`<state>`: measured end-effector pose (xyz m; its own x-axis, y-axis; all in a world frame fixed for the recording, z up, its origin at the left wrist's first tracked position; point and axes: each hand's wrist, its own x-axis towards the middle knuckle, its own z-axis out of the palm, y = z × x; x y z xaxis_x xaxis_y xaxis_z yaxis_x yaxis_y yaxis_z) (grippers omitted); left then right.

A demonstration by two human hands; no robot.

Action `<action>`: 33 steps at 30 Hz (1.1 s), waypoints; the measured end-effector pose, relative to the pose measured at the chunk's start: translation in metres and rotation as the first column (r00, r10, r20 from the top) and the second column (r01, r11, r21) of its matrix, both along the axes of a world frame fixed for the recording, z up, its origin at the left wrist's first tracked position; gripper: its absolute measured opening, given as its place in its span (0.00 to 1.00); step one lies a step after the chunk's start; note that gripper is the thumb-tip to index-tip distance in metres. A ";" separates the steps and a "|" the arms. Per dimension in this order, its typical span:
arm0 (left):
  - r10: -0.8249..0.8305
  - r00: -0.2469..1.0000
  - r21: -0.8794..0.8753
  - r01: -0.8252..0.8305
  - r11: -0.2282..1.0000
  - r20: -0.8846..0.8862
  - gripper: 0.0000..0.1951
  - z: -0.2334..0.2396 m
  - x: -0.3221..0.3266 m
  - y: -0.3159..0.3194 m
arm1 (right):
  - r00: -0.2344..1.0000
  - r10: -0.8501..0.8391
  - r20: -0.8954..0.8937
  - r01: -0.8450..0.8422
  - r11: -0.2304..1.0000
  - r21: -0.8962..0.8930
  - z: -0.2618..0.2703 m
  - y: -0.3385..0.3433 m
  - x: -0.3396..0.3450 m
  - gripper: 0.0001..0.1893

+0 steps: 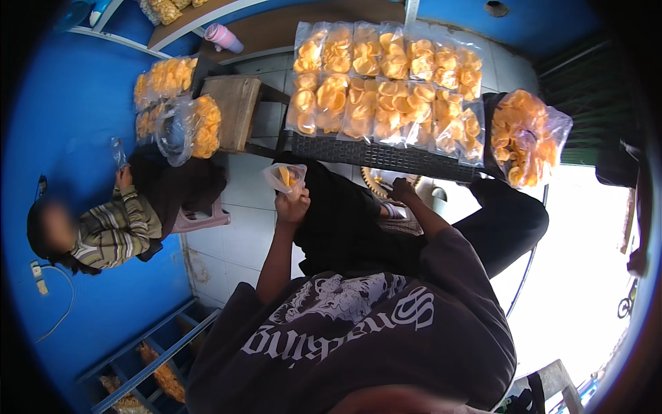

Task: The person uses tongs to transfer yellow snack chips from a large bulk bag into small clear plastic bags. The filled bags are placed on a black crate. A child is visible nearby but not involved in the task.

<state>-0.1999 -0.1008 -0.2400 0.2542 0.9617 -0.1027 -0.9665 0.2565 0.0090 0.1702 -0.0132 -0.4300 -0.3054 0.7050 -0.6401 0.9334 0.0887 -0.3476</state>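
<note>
My left hand (293, 206) holds up a clear plastic bag (285, 178) with a few yellow-orange chips in its mouth. Low beside my legs, my right hand (401, 190) reaches over a round basket with a scalloped rim (368, 182); its fingers are bunched, and what they hold is too dark and small to tell. Two rows of clear bags filled with round orange chips (393, 103) lie on a black woven bench (382, 155) in front of me. At its right end stands a larger, bulging bag of chips (525, 137).
At the left another person (116, 222) sits on a low plastic stool (207, 217), holding a clear plastic bag. Beyond are a wooden stool (227, 111) and more chip bags (206, 127). A pink tumbler (224, 38) stands near the shelves. A blue rack (155, 362) is at lower left.
</note>
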 end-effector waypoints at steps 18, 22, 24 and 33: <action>-0.023 0.924 -0.060 0.000 0.998 -0.383 0.25 0.019 0.023 0.010 | 0.887 -0.451 -0.102 0.355 0.805 -0.475 0.381 -0.027 0.075 0.29; -0.072 0.915 -0.086 0.041 0.995 -0.397 0.25 0.019 0.044 0.036 | 0.777 -0.604 -0.175 0.465 0.739 -0.488 0.434 -0.037 0.100 0.28; -0.102 0.899 -0.119 0.056 0.991 -0.425 0.25 0.016 0.058 0.045 | 0.732 -0.629 -0.262 0.468 0.743 -0.478 0.461 -0.037 0.110 0.28; -0.419 0.814 -0.030 0.446 0.895 -0.402 0.32 0.015 0.118 0.063 | 0.832 -0.477 -0.284 0.378 0.861 -0.340 0.493 -0.037 0.121 0.28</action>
<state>-0.0817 -0.0378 -0.2254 0.5972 0.7697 -0.2256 -0.6690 0.6331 0.3893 0.2916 -0.0498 0.0629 -0.2483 0.6403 -0.7269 0.6684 -0.4299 -0.6070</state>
